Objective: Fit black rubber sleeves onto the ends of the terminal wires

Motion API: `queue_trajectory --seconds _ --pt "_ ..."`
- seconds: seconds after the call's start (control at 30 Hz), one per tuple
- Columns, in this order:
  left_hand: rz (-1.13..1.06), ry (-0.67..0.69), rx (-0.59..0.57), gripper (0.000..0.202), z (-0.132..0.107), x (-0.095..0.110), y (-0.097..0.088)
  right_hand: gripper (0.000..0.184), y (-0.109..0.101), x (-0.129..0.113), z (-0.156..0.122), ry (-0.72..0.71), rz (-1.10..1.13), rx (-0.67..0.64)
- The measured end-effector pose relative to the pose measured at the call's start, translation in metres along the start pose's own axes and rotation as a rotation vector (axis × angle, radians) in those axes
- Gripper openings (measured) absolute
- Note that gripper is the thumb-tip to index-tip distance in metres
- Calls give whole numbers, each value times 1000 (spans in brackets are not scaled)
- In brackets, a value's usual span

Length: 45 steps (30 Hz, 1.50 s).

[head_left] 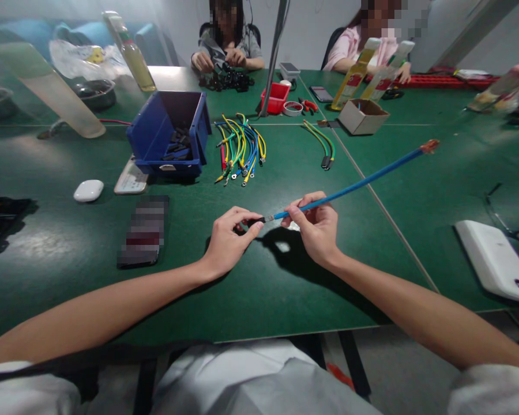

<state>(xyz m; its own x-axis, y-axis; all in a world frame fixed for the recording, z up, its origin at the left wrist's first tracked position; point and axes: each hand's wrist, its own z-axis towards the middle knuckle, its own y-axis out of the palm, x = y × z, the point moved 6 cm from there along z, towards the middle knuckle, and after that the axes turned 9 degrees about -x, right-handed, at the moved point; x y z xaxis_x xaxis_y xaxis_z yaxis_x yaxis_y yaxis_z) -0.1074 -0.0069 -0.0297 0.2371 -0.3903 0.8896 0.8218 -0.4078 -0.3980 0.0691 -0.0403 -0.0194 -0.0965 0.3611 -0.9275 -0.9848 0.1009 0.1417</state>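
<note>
My right hand (313, 225) pinches a thick blue cable (354, 185) near its left end. That end carries a silver metal terminal, while bare copper strands show at the far right end. Between the thumb and fingers of my left hand (231, 237) is a small black sleeve (255, 221). The sleeve meets the terminal; how far it sits over it I cannot tell. Beyond my hands lies a bunch of yellow, green and blue wires (242, 144) with ring terminals. Two yellow-green wires (322, 141) with black ends lie farther right.
A blue bin (168, 167) holding black pieces stands at left, near a phone (143, 231) and a white case (89, 191). A metal pole (274, 57), red box (275, 98) and cardboard box (363, 117) stand ahead. A white device (495, 259) lies right. Two people sit opposite.
</note>
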Motion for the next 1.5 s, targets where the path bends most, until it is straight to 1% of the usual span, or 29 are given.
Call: queue_trajectory --seconds 0.3,0.83,1.07,1.27,1.37,1.5 --pt "-2 -2 3 15 0 -1 0 34 -1 0 0 16 -24 15" --pt "-6 -2 5 15 0 0 0 33 -1 0 1 22 -33 3" --pt "11 -7 12 15 0 0 0 34 -2 6 1 41 -1 -5" --pt "4 -10 18 14 0 1 -1 33 -5 13 2 89 35 -5" --pt "2 -11 16 14 0 0 -1 34 -3 10 2 73 31 -13" --pt "0 -11 9 14 0 0 -1 31 0 1 0 21 -21 -6"
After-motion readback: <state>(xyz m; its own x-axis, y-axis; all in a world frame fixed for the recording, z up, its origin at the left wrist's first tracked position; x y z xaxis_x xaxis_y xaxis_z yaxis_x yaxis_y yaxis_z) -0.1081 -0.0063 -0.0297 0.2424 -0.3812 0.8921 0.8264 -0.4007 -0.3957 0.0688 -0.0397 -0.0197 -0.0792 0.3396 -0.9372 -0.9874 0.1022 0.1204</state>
